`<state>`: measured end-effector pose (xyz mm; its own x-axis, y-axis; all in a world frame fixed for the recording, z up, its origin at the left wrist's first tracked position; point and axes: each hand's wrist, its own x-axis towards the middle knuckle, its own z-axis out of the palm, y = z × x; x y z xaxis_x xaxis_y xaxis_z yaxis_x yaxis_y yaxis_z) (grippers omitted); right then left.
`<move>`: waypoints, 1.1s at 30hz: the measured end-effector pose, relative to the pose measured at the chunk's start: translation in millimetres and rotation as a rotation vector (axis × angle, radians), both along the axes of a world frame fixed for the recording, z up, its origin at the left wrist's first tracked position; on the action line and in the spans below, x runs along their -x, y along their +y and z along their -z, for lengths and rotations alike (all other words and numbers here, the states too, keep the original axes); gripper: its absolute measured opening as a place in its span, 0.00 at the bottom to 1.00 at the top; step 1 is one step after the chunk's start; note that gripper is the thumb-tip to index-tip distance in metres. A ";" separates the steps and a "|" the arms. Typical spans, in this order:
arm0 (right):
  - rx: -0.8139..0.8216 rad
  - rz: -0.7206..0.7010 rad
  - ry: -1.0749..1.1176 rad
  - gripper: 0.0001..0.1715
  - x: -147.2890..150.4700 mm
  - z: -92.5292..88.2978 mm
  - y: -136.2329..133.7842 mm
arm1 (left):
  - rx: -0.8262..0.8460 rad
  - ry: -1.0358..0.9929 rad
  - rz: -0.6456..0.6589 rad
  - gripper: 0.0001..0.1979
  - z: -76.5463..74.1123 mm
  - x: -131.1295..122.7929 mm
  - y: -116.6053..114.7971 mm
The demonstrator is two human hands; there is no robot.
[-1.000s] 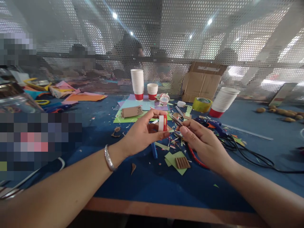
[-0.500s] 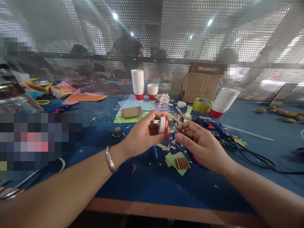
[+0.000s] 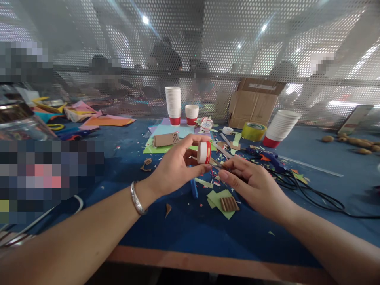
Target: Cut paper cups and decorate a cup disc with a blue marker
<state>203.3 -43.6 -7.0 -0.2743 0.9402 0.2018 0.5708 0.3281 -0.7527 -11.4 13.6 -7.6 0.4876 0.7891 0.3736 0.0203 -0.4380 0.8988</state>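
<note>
My left hand (image 3: 175, 166), a silver bangle at its wrist, grips a short cut-down paper cup (image 3: 203, 152), white with a red band, between thumb and fingers. The cup piece is tilted on its side. In my right hand (image 3: 249, 176) is a pair of scissors (image 3: 216, 162); its narrow blades point left at the red edge of the cup, and my fingers hide its handles. Below the hands lie a corrugated cardboard piece (image 3: 228, 204) on green paper (image 3: 218, 194) and a blue stick-like object (image 3: 194, 187). Small paper scraps are scattered around them.
Paper cups stand in a tall stack (image 3: 173, 105), a short stack (image 3: 191, 113) and a leaning stack (image 3: 281, 126). Yellow tape (image 3: 254, 131) sits by a cardboard box (image 3: 252, 105). At right lies a blue glue gun (image 3: 271, 160) with a black cable (image 3: 314, 204). A perforated metal screen (image 3: 190, 51) rises behind.
The cup piece has turned slightly and shifted a little left and up in my left hand. The scissors' blades now sit closer against its edge; their red handle no longer shows.
</note>
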 end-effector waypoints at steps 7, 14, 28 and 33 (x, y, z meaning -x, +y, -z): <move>0.038 -0.036 0.021 0.21 0.2 2.1 0.2 | -0.065 0.056 0.000 0.25 1.1 0.3 -2.2; 0.022 -0.033 -0.017 0.22 0.0 2.9 0.1 | -0.069 0.063 -0.003 0.25 -0.2 -0.9 -4.2; 0.021 -0.054 -0.079 0.23 0.4 2.0 -0.7 | -0.165 0.099 0.009 0.24 -0.1 2.5 -3.8; 0.030 -0.071 -0.070 0.24 0.6 1.6 -1.9 | -0.219 0.105 0.005 0.23 -2.8 3.1 -4.5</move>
<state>202.7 -45.4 -8.5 -0.3530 0.9233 0.1516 0.5985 0.3473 -0.7219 -14.5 9.2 -4.8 0.5365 0.6924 0.4825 0.1059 -0.6225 0.7754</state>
